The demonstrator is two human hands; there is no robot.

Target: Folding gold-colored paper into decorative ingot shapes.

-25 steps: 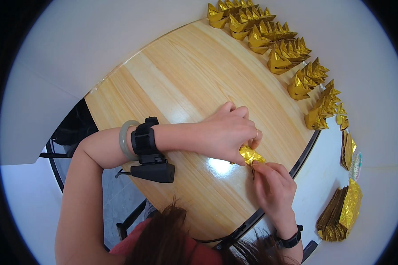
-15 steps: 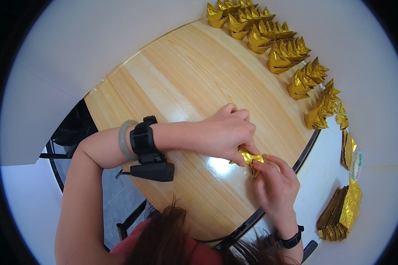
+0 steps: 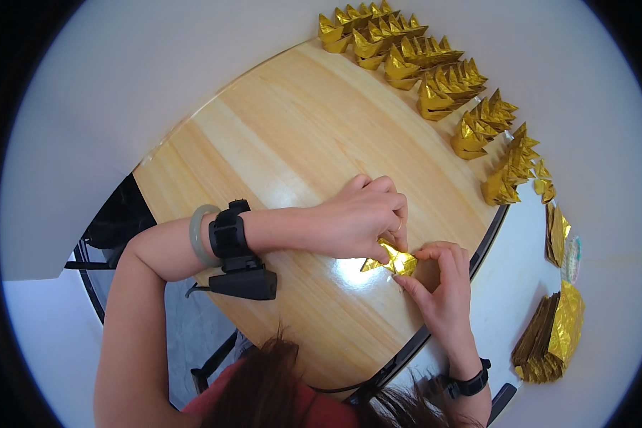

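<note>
A small folded piece of gold foil paper (image 3: 401,263) lies at the right part of the wooden table, its bright face turned up. My left hand (image 3: 367,217) reaches over it from the left, closed, with thumb and fingertips pinching its upper side. At its right end, my right hand (image 3: 442,282) has the thumb on the near edge and curled fingers on the far edge, gripping it between them. The left fingers partly cover the paper, so its full shape is hidden.
Rows of folded gold foil ingots (image 3: 449,87) line the table's far right edge. A fanned stack of gold foil sheets (image 3: 538,342) lies on the white surface at right, with a smaller gold stack (image 3: 555,235) and a clear oval item (image 3: 573,259) beyond it.
The gold paper has turned and spread, showing a broader shiny face. My right hand has shifted from pinching its near side to straddling its right end. The whole view has shifted slightly.
</note>
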